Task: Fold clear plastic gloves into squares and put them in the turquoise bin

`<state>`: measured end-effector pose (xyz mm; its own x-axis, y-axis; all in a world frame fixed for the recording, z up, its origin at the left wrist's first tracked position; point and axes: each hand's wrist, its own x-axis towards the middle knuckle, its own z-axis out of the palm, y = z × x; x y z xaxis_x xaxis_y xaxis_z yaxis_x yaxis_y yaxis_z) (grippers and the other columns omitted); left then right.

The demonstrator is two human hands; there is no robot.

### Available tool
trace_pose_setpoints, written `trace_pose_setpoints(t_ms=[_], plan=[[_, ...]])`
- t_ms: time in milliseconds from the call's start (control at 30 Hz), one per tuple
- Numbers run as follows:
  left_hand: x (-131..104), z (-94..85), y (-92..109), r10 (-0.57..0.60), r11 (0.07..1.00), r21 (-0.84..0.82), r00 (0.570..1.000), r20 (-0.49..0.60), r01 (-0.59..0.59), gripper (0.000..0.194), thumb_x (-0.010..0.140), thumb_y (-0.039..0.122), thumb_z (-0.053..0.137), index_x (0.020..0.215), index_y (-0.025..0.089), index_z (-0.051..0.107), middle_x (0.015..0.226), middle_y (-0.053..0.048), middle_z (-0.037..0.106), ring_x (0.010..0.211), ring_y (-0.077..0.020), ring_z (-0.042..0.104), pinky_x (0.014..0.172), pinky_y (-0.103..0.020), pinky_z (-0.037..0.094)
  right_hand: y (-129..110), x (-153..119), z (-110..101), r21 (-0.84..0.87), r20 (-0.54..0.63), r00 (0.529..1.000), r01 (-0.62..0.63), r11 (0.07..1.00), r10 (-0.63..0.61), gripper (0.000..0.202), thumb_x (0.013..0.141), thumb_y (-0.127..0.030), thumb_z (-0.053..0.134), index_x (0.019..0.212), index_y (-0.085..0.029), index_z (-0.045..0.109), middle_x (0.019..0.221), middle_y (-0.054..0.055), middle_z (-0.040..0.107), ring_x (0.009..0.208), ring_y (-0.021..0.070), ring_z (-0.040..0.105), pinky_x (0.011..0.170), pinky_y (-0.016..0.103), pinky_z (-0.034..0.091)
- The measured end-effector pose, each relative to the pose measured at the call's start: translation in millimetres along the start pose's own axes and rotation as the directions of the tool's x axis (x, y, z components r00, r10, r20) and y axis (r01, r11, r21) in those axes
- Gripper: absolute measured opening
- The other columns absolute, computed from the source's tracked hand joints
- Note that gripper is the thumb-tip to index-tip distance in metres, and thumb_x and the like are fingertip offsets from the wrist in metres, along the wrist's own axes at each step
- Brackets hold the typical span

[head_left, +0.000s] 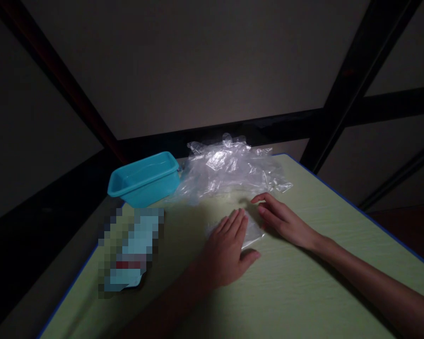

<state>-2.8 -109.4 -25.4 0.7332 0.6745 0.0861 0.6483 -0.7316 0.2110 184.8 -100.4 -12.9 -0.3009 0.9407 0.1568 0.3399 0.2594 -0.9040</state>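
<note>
A flat piece of clear plastic (252,230) lies on the pale green table (304,292). My left hand (229,252) rests palm down over its left part, fingers stretched out and thumb apart, covering some of it. Just right of the plastic, my right hand (282,221) hovers low over the table with its fingers loosely bent and apart, nothing between them. Behind both hands spreads a crumpled heap of clear plastic gloves (229,167), touching neither hand.
At the back left stands a turquoise plastic basin (148,181) by the table's edge. Nearer on the left lies a pixelated light-blue object (136,249). A dark-framed wall (212,70) rises behind the table.
</note>
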Motion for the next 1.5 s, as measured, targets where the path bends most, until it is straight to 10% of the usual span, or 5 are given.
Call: trace_pose_setpoints(t_ms=[1233,1500], plan=[[-1.2,-6.0,0.6,0.044,0.999,0.025,0.999,0.002,-0.044,0.049,0.087,0.042,0.047,0.132,0.024,0.041,0.149,-0.012,0.023,0.136,-0.0313,0.020,0.107,-0.051,0.026,8.1,2.8,-4.7,-0.048,-0.002,0.996,0.091,0.995,-0.091,0.027,0.092,-0.044,0.037,0.101,-0.020,0.046,0.056,-0.006,0.043,0.050,0.0116,0.046,0.045,0.023,0.038],[-5.2,-1.4,5.8,0.153,0.988,-0.021,0.988,0.024,-0.153,0.059,0.090,0.044,0.039,0.136,0.007,0.032,0.146,-0.015,0.030,0.137,-0.0213,0.019,0.112,-0.038,0.022,6.0,3.2,-5.7,-0.175,0.011,0.987,0.160,0.971,-0.161,0.023,0.092,-0.039,0.038,0.099,-0.020,0.047,0.056,-0.006,0.042,0.049,0.0115,0.043,0.045,0.024,0.034]])
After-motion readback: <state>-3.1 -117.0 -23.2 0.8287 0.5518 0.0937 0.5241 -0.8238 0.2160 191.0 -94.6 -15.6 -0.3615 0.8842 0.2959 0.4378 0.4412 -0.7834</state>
